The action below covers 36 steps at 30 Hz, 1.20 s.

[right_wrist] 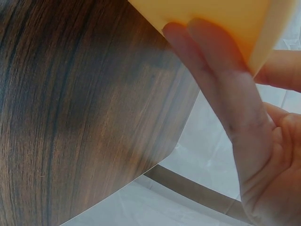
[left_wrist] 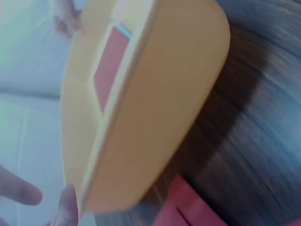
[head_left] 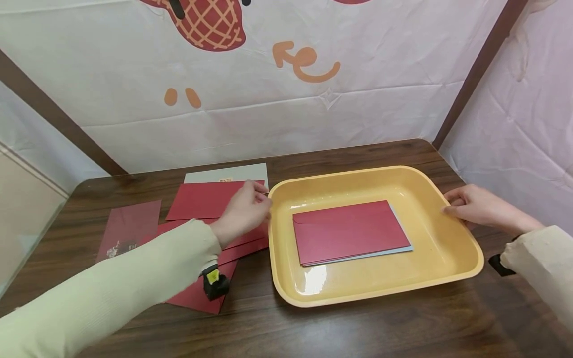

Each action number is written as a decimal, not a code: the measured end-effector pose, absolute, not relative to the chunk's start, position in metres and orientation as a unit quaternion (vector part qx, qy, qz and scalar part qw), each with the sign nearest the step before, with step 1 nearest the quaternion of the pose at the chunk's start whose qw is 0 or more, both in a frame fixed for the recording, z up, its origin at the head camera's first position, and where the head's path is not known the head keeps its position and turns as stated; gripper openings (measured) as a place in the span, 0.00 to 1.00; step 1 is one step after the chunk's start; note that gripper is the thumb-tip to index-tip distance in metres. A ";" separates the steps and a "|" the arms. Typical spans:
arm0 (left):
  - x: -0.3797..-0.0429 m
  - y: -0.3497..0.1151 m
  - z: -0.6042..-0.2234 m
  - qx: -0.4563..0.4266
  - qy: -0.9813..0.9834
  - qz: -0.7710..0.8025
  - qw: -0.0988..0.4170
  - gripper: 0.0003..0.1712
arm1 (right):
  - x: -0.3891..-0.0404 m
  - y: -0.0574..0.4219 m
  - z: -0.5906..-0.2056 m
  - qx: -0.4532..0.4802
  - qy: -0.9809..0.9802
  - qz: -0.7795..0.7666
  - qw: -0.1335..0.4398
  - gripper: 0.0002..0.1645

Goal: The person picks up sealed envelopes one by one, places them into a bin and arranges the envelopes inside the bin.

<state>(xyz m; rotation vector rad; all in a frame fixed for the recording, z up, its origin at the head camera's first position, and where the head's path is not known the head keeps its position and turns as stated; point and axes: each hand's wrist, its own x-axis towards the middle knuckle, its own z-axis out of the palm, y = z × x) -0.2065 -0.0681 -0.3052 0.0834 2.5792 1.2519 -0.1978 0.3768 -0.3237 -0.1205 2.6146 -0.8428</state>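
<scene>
A yellow plastic tray (head_left: 429, 248) stands on the table, with a small stack of red envelopes (head_left: 349, 231) lying in it. A light blue edge shows under the stack. My right hand (head_left: 485, 208) grips the tray's right rim; the right wrist view has fingers against the outer wall and the thumb over the rim. At the left rim is my left hand (head_left: 246, 206), fingers loosely bent. In the left wrist view, one fingertip (left_wrist: 68, 200) meets the rim's end while another finger stands apart. More red envelopes (head_left: 197, 199) lie overlapping beneath and beside that hand.
A pale envelope (head_left: 224, 173) with a gold print lies behind the red ones. Farther left is a dull red envelope (head_left: 132, 221) with a pale print. The dark wood table (head_left: 349, 330) ends at a printed cloth backdrop (head_left: 250, 124) and a side cloth on the right.
</scene>
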 end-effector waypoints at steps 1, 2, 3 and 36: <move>-0.206 -0.074 -0.305 0.021 0.894 0.429 0.128 0.22 | -0.198 0.376 -0.324 -0.043 0.933 -0.300 0.195 0.23; -0.206 -0.081 -0.306 0.014 0.899 0.421 0.120 0.23 | -0.198 0.376 -0.324 -0.043 0.933 -0.299 0.195 0.23; -0.206 -0.088 -0.307 0.009 0.903 0.413 0.115 0.23 | -0.197 0.376 -0.324 -0.043 0.933 -0.299 0.195 0.23; -0.166 -0.206 -0.379 -0.108 0.961 0.213 0.138 0.68 | -0.194 0.372 -0.321 -0.048 0.934 -0.294 0.198 0.24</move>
